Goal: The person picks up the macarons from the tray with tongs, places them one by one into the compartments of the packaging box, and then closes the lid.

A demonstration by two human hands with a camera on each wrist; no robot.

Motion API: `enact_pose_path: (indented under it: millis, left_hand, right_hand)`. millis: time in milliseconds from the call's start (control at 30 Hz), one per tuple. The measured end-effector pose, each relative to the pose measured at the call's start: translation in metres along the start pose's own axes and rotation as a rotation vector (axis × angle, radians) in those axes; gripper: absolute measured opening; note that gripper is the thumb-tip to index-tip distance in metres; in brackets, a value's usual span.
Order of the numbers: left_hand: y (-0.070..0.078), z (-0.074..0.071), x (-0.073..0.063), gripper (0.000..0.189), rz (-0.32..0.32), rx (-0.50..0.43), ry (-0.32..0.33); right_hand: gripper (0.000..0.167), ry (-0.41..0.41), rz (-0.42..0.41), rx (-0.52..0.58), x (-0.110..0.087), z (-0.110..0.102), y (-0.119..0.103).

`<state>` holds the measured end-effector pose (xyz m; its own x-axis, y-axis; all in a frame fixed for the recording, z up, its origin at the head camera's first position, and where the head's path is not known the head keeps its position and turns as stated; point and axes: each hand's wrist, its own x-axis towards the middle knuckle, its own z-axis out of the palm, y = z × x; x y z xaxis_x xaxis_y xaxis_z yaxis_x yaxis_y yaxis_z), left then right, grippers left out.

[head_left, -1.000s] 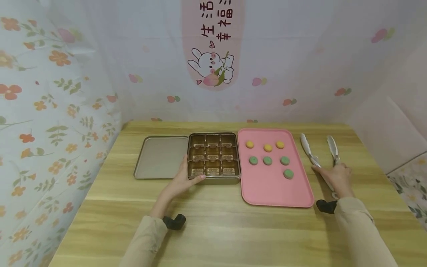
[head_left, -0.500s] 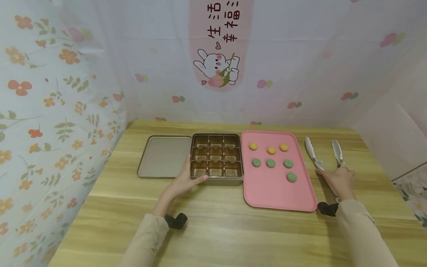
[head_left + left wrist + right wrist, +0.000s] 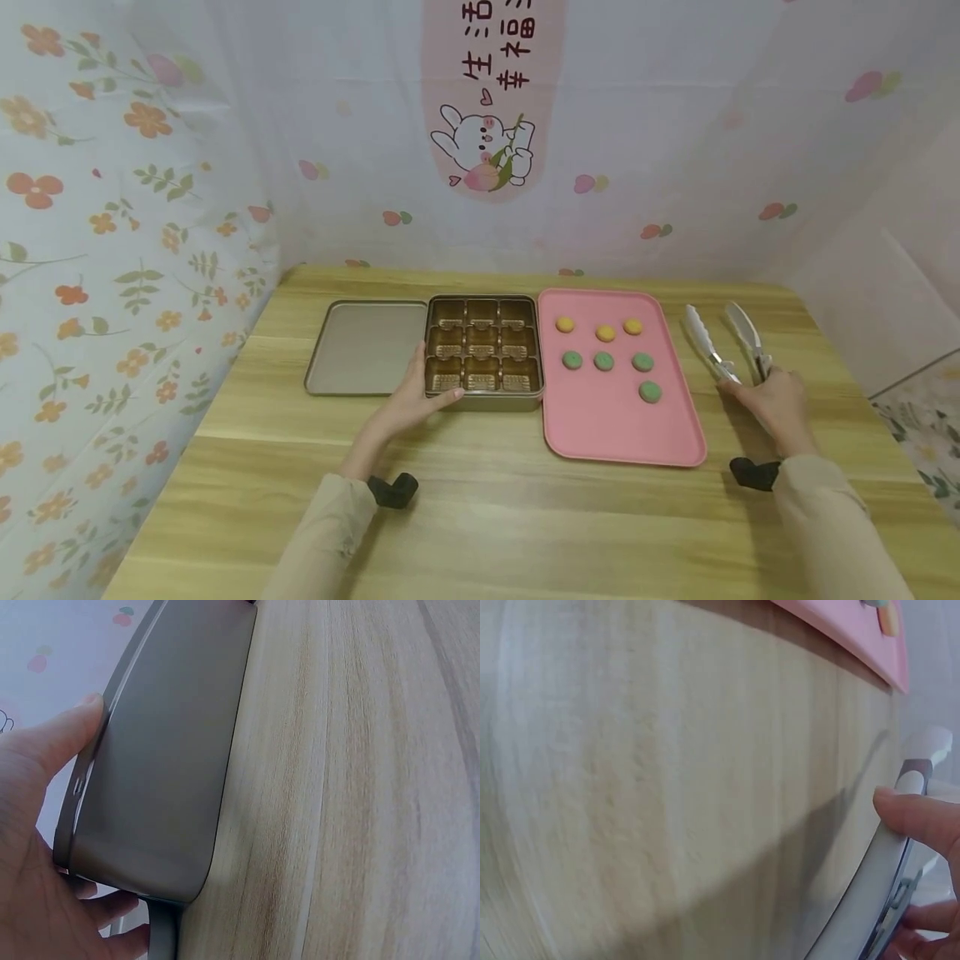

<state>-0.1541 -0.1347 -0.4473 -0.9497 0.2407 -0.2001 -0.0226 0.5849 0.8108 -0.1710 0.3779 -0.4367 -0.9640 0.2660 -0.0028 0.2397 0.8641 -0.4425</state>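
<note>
My left hand [image 3: 408, 402] holds the near left corner of a brown metal tin [image 3: 485, 402] with nine gold compartments. In the left wrist view its thumb [image 3: 75, 727] lies on the tin's rim and the other fingers bend round the side. On the right, my right hand [image 3: 776, 407] grips a pair of tongs [image 3: 705, 337] with white heads, thumb on one arm and fingers round the other. The tong heads point to the back and stand apart with nothing between them. In the right wrist view a shadow of the tongs [image 3: 855, 907] falls on the table.
A pink tray [image 3: 607, 429] right of the tin carries several round pieces like small cookies, yellow ones [image 3: 565, 324] at the back and green ones [image 3: 642, 362] in front. A flat metal lid [image 3: 363, 350] lies left of the tin. Printed cloth hangs behind the wooden table [image 3: 495, 500].
My right hand has squeezed the tong arms closer together and shifted slightly right. The left hand keeps its place at the tin. The head view has swayed a little.
</note>
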Motion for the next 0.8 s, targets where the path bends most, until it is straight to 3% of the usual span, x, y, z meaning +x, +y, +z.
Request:
enact_pose_path:
  millis: [133,433,800]
  left_hand:
    - [0.001,-0.002,0.0,0.11,0.002,0.006,-0.004]
    - [0.002,-0.002,0.0,0.11,-0.001,-0.007,-0.004]
    - [0.002,-0.002,0.0,0.109,-0.006,-0.016,-0.012]
  right_hand:
    - [0.053,0.003,-0.094,-0.017,0.003,-0.006,0.0]
    - [0.075,-0.029,-0.225,-0.151,0.007,-0.014,-0.013]
    - [0.071,-0.062,-0.333,-0.209,0.013,-0.019,-0.027]
